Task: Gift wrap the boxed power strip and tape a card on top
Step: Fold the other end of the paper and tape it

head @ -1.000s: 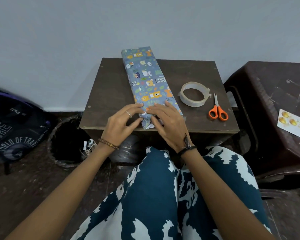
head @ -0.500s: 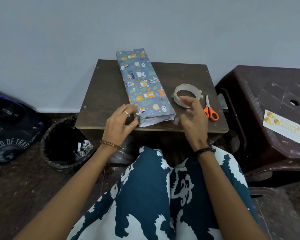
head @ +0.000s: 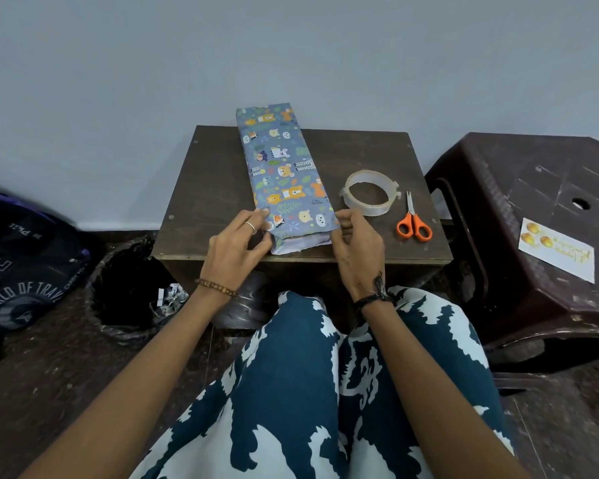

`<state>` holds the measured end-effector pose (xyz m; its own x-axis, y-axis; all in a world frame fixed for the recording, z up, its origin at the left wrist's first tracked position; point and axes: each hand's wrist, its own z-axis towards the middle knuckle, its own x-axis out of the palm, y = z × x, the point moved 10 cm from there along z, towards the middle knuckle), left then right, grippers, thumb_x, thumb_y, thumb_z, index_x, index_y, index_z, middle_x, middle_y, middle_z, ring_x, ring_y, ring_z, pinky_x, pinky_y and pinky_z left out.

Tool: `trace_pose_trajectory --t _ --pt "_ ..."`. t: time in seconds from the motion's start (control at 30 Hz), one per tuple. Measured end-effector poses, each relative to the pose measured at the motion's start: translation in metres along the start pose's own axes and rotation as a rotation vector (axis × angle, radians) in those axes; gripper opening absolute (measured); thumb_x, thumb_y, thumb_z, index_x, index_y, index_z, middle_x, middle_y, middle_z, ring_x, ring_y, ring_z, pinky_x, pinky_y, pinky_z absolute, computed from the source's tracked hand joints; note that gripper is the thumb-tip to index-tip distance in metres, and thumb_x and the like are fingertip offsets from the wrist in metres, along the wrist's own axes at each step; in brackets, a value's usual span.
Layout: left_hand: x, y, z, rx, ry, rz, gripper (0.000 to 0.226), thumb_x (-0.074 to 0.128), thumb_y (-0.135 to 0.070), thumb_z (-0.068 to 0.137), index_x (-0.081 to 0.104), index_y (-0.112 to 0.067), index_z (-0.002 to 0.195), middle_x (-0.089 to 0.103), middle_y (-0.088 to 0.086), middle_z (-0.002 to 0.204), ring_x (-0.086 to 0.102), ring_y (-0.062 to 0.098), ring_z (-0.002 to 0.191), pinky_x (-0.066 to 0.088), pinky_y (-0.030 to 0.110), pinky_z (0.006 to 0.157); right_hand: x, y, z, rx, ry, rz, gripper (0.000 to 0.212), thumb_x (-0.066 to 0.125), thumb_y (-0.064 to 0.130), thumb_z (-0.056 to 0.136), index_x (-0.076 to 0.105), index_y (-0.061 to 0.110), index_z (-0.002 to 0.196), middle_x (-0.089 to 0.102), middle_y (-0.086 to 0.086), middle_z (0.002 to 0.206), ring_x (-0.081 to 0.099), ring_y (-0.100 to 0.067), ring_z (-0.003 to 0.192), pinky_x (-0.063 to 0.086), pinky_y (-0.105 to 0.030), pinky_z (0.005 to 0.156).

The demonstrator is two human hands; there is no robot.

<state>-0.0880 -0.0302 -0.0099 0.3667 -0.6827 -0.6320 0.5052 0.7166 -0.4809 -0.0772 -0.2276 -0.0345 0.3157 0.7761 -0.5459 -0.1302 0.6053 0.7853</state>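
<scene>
Wrapped box (head: pixel 282 171) lay lengthwise on small dark wooden surface (head: pixel 208 188), far end overhanging back edge twd wall, near end close to front edge w/ white paper underside showing at the open fold. Paper blue w/ cartoon animal print.

Both hands at near end, one per side. Left hand (head: pixel 237 245), ring on one finger, fingers curled, tips touching box's left near corner. Right hand (head: pixel 357 245) at right near corner, thumb and fingers pinched together at paper edge; cannot tell if a tape piece was held betw them.

Clear tape roll (head: pixel 369 197) lay flat just R of box, apart from it. Orange-handled scissors (head: pixel 412 219) R of roll, blades pointing away. Card (head: pixel 555 248) w/ gold print lay on brown plastic stool (head: pixel 533 209) at R, well apart from box.
</scene>
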Motion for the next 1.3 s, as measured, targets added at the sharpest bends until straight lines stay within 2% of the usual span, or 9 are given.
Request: trace_pose_trajectory --t 0.13,0.3,0.57,0.73,0.9,1.0,1.1,1.23,1.3 --pt "0.002 0.0 0.0 0.04 0.043 0.036 0.024 0.051 -0.023 0.084 0.055 -0.019 0.107 0.063 -0.003 0.104 0.055 0.01 0.098 0.056 0.035 0.052 0.001 0.003 -0.001 -0.029 -0.017 -0.077 0.02 0.06 0.023 0.087 0.054 0.013 0.104 0.064 0.002 0.1 0.059 -0.015 0.083 0.046 -0.03 0.068" --pt "0.005 -0.005 0.001 0.142 0.094 0.092 0.013 0.046 -0.024 0.088 0.05 -0.026 0.101 0.049 -0.011 0.111 0.054 0.007 0.102 0.05 0.031 0.041 -0.001 0.008 0.0 -0.101 -0.033 -0.071 0.012 0.053 0.019 0.094 0.058 0.01 0.101 0.067 -0.002 0.09 0.063 -0.021 0.08 0.051 -0.044 0.07" --pt "0.002 -0.002 0.0 0.088 0.066 0.011 0.011 0.049 -0.023 0.089 0.057 -0.027 0.096 0.062 -0.001 0.106 0.056 0.007 0.099 0.05 0.029 0.044 -0.008 0.007 0.008 -0.209 0.207 -0.011 0.031 0.048 0.003 0.086 0.062 0.009 0.113 0.069 -0.006 0.102 0.066 -0.022 0.087 0.054 -0.044 0.078" --pt "-0.001 0.006 0.001 -0.005 0.06 -0.072 0.011 0.05 -0.026 0.089 0.06 -0.03 0.093 0.063 -0.004 0.106 0.055 0.001 0.103 0.052 0.034 0.051 -0.004 0.006 0.023 -0.246 0.249 -0.016 0.016 0.059 0.0 0.086 0.061 0.008 0.1 0.066 0.001 0.097 0.066 -0.016 0.084 0.057 -0.037 0.072" --pt "0.0 0.018 -0.003 -0.15 -0.008 -0.231 0.014 0.061 -0.015 0.084 0.064 -0.028 0.088 0.064 -0.009 0.101 0.054 -0.005 0.109 0.048 0.022 0.082 0.001 0.008 0.026 -0.259 0.282 0.065 0.018 0.06 -0.003 0.085 0.057 0.003 0.102 0.062 0.003 0.099 0.064 -0.01 0.092 0.053 -0.016 0.079" --pt "0.005 0.028 -0.01 -0.289 -0.055 -0.376 0.021 0.063 -0.006 0.082 0.064 -0.027 0.086 0.061 -0.017 0.097 0.057 -0.001 0.111 0.048 0.025 0.093 -0.003 0.018 0.026 -0.364 0.232 0.016 0.022 0.059 -0.002 0.086 0.058 0.005 0.107 0.061 0.002 0.105 0.058 0.0 0.093 0.052 -0.015 0.078" --pt "0.007 0.028 -0.012 -0.324 -0.084 -0.413 0.018 0.06 -0.009 0.083 0.064 -0.026 0.085 0.061 -0.012 0.097 0.058 0.002 0.112 0.048 0.027 0.094 -0.002 0.026 0.024 -0.535 0.184 -0.077 0.015 0.056 0.005 0.087 0.064 0.009 0.1 0.06 -0.004 0.115 0.058 -0.011 0.102 0.053 -0.024 0.074" --pt "0.002 0.02 -0.007 -0.244 -0.08 -0.289 0.021 0.063 -0.006 0.083 0.064 -0.027 0.085 0.061 -0.013 0.098 0.056 -0.004 0.11 0.043 0.008 0.085 -0.002 0.021 0.028 -0.492 0.162 -0.016 0.012 0.06 0.0 0.085 0.066 0.008 0.091 0.058 0.001 0.109 0.054 -0.002 0.099 0.054 -0.025 0.073" --pt "0.0 0.016 -0.006 -0.182 -0.054 -0.206 0.017 0.062 -0.007 0.084 0.067 -0.023 0.086 0.063 -0.006 0.099 0.055 -0.003 0.109 0.043 0.009 0.079 -0.002 0.017 0.029 -0.449 0.15 0.032 0.011 0.061 -0.001 0.084 0.066 0.009 0.087 0.056 0.004 0.104 0.057 -0.002 0.098 0.054 -0.03 0.072"
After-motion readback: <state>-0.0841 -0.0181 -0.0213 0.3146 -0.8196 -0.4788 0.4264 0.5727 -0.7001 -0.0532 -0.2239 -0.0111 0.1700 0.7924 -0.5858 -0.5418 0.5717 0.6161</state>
